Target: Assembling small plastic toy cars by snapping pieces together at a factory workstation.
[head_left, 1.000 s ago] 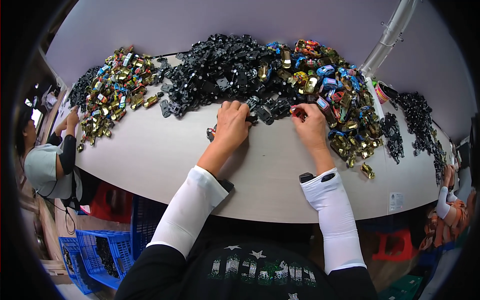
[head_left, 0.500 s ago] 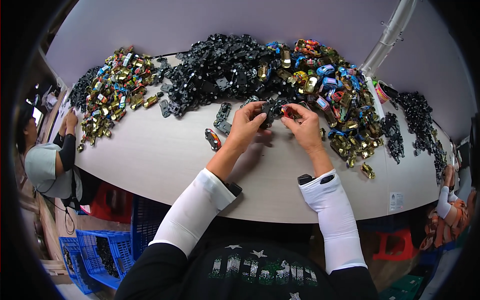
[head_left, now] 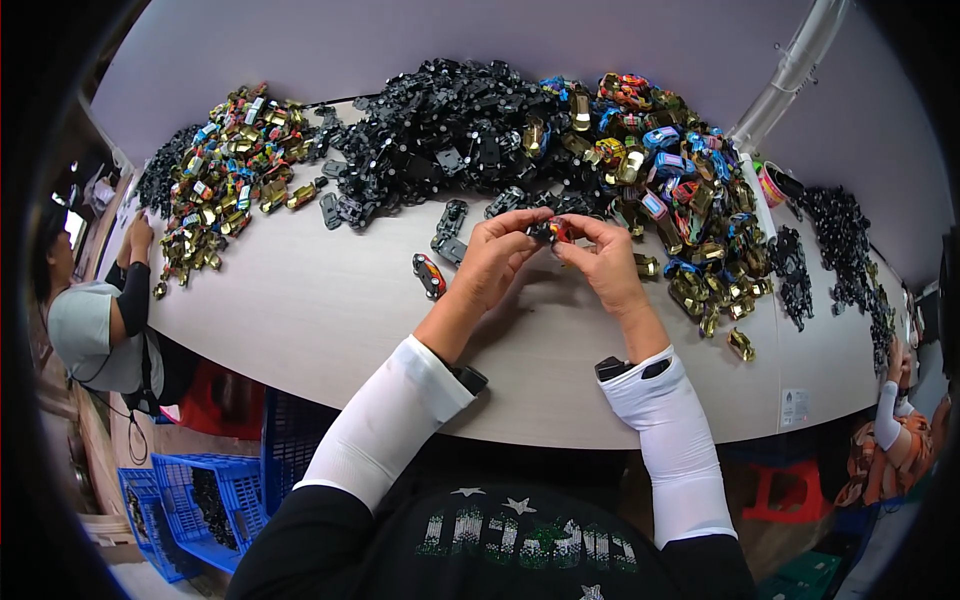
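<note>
Here the left hand and the right hand meet above the desk, both pinching one small toy car between thumb and fingertips. Each grip is closed on that same piece, the left from its left end, the right from its right end; it shows red and dark, held clear of the desk surface, just in front of the black chassis pile.

The piece looks light and rigid, probably moulded plastic or thin metal with a glossy shell, so it should be a little slippery and best held at its ends or sides, as both hands do now, rather than by the roof. Small snap-fit parts of this kind may crack or pop apart under a hard squeeze.

Both forearms, in white sleeves, rise from the lower edge and angle inward, wrists lifted, fingers curled toward each other. Another finished toy car lies on the desk just left of the left hand. A heap of coloured car bodies sits beyond the right hand, and a second such heap lies well to the left.
</note>
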{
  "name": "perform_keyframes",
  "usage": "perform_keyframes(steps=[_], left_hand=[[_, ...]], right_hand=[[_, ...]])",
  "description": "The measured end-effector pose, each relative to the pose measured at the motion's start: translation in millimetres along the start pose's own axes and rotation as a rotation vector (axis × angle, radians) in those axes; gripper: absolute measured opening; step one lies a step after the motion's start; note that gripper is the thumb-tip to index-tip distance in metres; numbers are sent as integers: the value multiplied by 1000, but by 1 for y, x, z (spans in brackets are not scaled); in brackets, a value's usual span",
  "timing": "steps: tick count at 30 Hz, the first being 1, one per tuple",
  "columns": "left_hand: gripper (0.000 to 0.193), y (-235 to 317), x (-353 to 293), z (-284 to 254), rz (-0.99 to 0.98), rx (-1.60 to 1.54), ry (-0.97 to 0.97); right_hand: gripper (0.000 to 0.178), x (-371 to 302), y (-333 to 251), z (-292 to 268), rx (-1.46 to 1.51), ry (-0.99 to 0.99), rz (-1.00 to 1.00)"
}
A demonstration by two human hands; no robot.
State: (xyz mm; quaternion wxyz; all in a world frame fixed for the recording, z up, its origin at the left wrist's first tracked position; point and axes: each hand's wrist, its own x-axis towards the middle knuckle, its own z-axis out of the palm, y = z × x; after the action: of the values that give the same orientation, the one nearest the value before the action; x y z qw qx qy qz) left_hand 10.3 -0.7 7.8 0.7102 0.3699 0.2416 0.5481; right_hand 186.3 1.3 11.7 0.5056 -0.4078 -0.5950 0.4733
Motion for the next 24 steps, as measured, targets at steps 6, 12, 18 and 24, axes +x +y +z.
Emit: perform_keyframes(steps=[6, 12, 18, 24], left_hand=[[51, 7, 0, -5, -140, -396, -126], [61, 6, -2, 6, -12, -83, -17], [45, -2, 2, 1, 17, -39, -38], [36, -4, 0, 6, 28, 70, -45]], right_hand=[[34, -5, -14, 5, -364, 12, -140], [29, -3, -14, 4, -262, 161, -159], [22, -7, -13, 15, -264, 178, -115], [22, -8, -9, 21, -273, 222, -141]])
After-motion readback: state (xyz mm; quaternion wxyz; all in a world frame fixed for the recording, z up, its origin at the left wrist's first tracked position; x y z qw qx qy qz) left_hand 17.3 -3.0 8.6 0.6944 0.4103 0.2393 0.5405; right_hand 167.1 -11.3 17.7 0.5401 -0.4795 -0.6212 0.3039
